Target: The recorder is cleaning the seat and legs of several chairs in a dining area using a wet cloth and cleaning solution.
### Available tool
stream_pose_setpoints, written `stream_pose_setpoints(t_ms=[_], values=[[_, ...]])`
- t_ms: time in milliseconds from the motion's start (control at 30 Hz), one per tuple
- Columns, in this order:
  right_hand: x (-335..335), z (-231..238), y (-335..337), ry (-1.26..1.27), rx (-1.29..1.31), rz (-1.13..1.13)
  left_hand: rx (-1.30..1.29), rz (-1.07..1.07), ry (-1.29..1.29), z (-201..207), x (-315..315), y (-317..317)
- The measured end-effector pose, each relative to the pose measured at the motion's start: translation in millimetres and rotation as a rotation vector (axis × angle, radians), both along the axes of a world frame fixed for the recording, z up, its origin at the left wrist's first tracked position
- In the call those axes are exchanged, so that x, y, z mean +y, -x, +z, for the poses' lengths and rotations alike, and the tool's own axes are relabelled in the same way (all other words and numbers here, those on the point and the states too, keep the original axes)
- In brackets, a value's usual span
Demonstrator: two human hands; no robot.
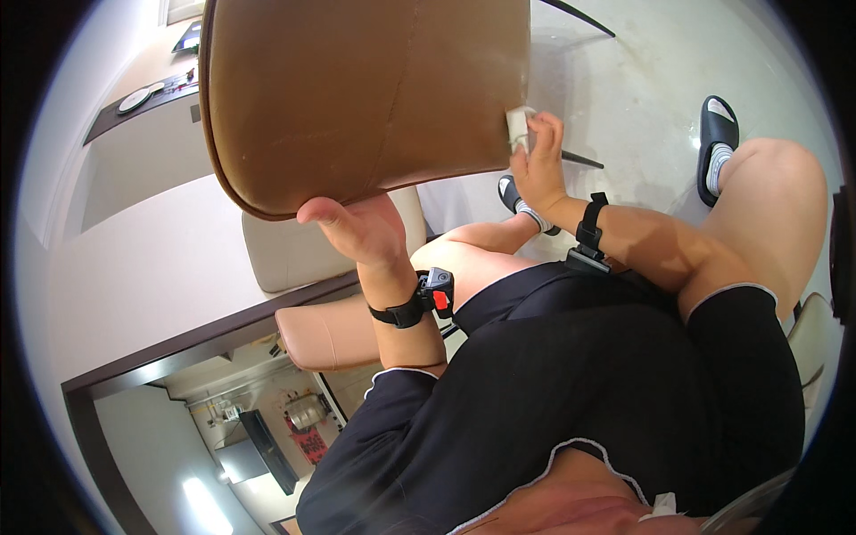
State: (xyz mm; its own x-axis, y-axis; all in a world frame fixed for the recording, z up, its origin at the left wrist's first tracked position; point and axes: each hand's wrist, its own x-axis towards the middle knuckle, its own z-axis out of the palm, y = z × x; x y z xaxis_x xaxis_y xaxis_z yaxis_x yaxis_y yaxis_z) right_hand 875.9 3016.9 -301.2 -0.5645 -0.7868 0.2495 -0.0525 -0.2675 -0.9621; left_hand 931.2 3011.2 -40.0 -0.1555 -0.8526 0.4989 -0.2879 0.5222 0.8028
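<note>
A brown leather-covered chair [357,89] with a stitched seam and rounded corners is tipped up in front of me. My left hand [367,227] grips its lower edge, thumb along the rim and the other fingers mostly hidden behind it. At the right edge, my right hand [539,165] pinches a small white wipe or folded cloth [519,129] and presses it against the leather. The exact kind of the white piece cannot be made out. Straps with small devices are on both my wrists.
Thin dark chair legs [584,160] stick out to the right over the pale glossy floor [660,62]. A beige chair [294,250] and a pinkish chair [330,337] stand at the left. Further left, a counter carries a round white item [134,100].
</note>
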Motion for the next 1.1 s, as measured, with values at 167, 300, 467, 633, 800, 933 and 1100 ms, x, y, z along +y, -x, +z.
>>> stream_pose_setpoints(t_ms=[167, 300, 467, 633, 800, 933, 1100], values=[[-39, -183, -12, -0.948, -0.312, 0.325, 0.038, -0.014, -0.044, -8, -7, -2], [-134, -128, 87, -0.393, -0.418, 0.091, 0.063, 0.02, -0.023, -2, -1, 0], [-159, -1, 103, -0.493, -0.539, 0.01, 0.092, -0.056, -0.008, -7, -5, -1], [-19, 35, -18, -0.456, -0.292, -0.086, 0.067, 0.012, 0.021, -11, -4, -8], [-64, 19, 24, -0.589, -0.4, 0.044, 0.147, 0.039, 0.051, -8, -1, -1], [-127, -11, 83, -0.511, -0.591, 0.21, 0.116, 0.064, 0.072, -11, -1, 3], [-82, -8, 9, -0.532, -0.31, -0.08, 0.129, 0.096, 0.064, -22, -2, -9]])
